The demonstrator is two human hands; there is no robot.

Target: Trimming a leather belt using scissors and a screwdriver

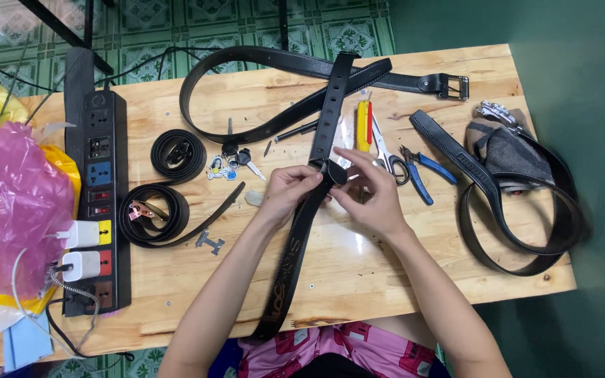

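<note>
Pinching the black belt [295, 238] mid-strap, left hand [290, 190] and right hand [367, 192] both clench around what looks like its loop over the surface [358, 273]. Risk: a finger slip lets the strap slide off the near edge; scissors [384, 150] lie close.

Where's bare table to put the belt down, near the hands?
Bare wood lies on the near edge of the table, between the held belt and the looped belt at right. A smaller patch sits between the power strip and the held belt. Beyond the hands, scissors and pliers crowd it.
</note>
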